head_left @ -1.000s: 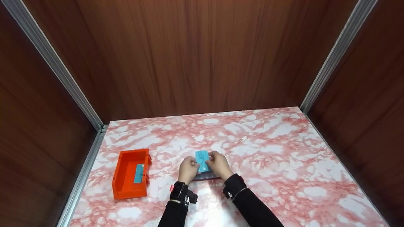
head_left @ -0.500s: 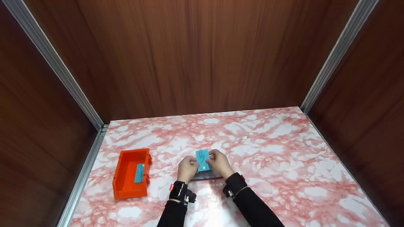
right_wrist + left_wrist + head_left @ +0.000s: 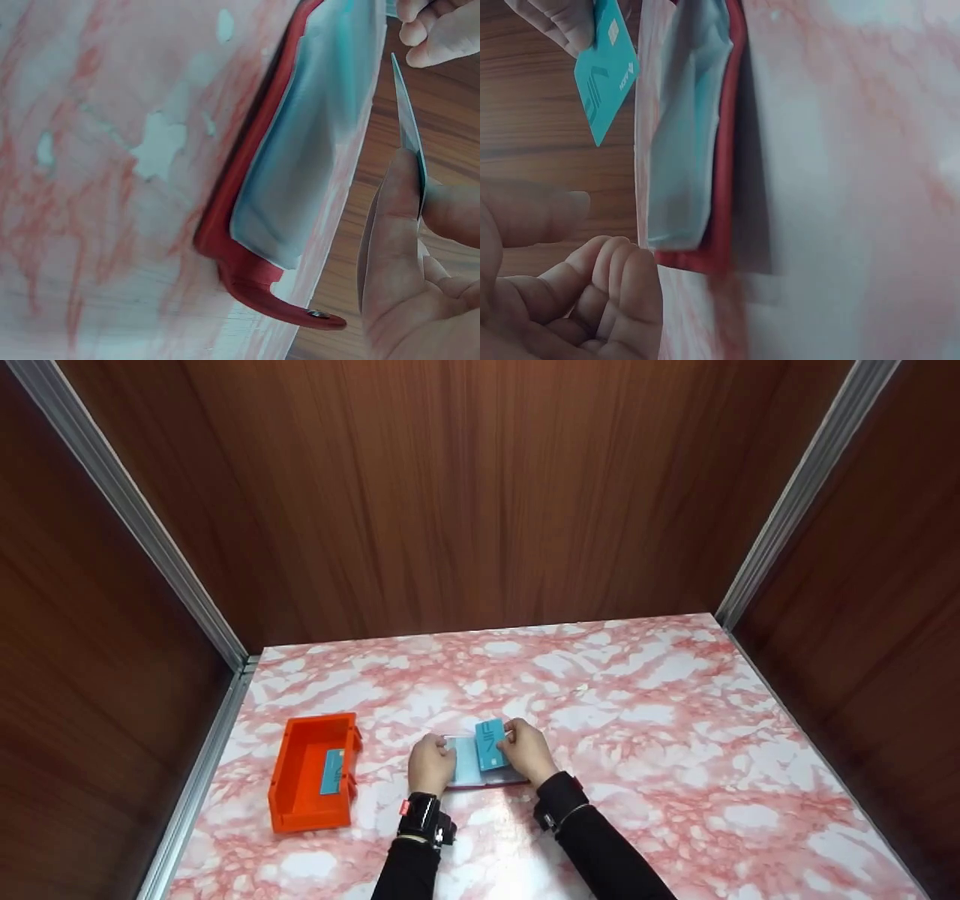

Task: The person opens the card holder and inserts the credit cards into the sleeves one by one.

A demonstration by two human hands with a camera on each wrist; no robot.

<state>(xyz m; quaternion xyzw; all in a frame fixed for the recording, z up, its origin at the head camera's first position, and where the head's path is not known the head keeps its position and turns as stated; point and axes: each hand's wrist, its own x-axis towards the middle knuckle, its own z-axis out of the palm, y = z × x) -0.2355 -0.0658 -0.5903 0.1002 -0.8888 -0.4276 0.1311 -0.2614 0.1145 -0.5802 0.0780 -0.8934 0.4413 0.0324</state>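
My right hand (image 3: 529,754) pinches a teal card (image 3: 491,744) with a chip and dark lettering between thumb and fingers. The card is raised and tilted over a red card holder (image 3: 225,214), which lies open on the table with clear plastic sleeves (image 3: 682,157). A strap with a metal snap (image 3: 317,313) sticks out from its right end. At the holder's left end is my left hand (image 3: 431,765). In the left wrist view its fingers are loosely bent, the thumb stands apart from them, and nothing is between. Pale teal shows through the left sleeve.
An orange bin (image 3: 309,816) stands on the left of the table, with another teal card (image 3: 331,771) inside against its right wall. The pink-and-white marbled table (image 3: 637,712) is enclosed by brown wood-grain panels (image 3: 465,495) at the back and sides.
My left hand has let go of the card and moved left to the holder's left end. The card has shifted slightly right and tilted in my right hand, uncovering the left sleeve.
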